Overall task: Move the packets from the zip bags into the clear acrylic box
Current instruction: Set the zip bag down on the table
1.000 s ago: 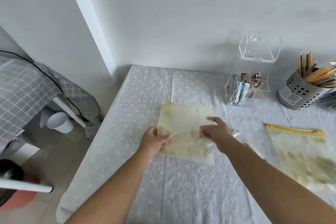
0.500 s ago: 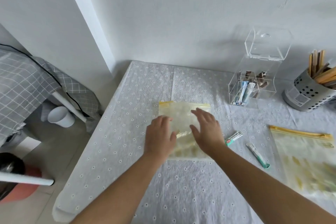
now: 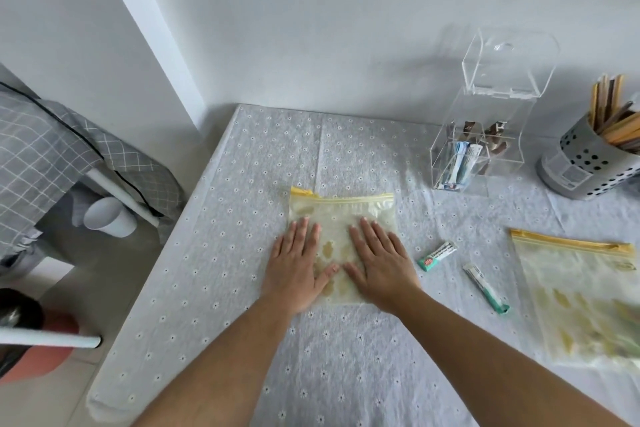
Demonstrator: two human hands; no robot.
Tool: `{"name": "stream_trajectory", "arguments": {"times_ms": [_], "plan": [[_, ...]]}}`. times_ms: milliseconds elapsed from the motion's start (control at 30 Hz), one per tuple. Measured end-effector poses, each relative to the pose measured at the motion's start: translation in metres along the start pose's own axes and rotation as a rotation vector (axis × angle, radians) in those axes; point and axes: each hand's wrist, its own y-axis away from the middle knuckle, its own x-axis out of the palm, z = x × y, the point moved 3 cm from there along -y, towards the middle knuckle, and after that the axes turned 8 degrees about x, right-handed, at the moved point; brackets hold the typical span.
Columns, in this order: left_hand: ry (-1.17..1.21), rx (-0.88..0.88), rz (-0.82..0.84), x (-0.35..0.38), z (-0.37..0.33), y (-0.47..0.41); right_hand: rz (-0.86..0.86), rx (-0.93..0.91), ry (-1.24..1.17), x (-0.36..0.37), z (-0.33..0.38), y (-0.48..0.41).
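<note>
A small zip bag (image 3: 343, 215) with a yellow seal lies flat in the middle of the table. My left hand (image 3: 298, 265) and my right hand (image 3: 379, 262) both press flat on it, fingers straight. Two packets lie loose on the cloth to the right: one green and white (image 3: 437, 255), one teal-tipped (image 3: 485, 287). A larger zip bag (image 3: 581, 295) with a yellow seal lies at the right edge. The clear acrylic box (image 3: 485, 149) stands at the back right with its lid up and several packets inside.
A perforated grey metal holder (image 3: 585, 163) with wooden sticks stands right of the box. The table (image 3: 242, 184) has a pale flowered cloth; its left edge drops to the floor. A white cup (image 3: 109, 217), a checked cushion and a white bar lie left of it.
Both hands held the small bag by its lower part a second ago; they have since let go, opened and come down flat on it. The bag now lies smoothed on the cloth.
</note>
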Motion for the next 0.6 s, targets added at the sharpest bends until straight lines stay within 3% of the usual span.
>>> {"name": "stream_trajectory", "arguments": {"times_ms": [167,300,433,600], "plan": [[-0.019,-0.020,0.137,-0.012,-0.003,-0.002,0.130,-0.004,0.068,-0.010,-0.008,0.009],[-0.010,-0.050,0.151,-0.035,-0.014,-0.002,0.192,-0.038,0.083,-0.029,-0.013,0.028],[-0.030,0.020,0.065,-0.060,-0.057,-0.011,0.121,0.007,-0.041,-0.057,-0.049,0.051],[-0.048,0.168,0.062,-0.077,-0.145,-0.040,0.022,0.193,-0.098,-0.092,-0.143,0.075]]}}
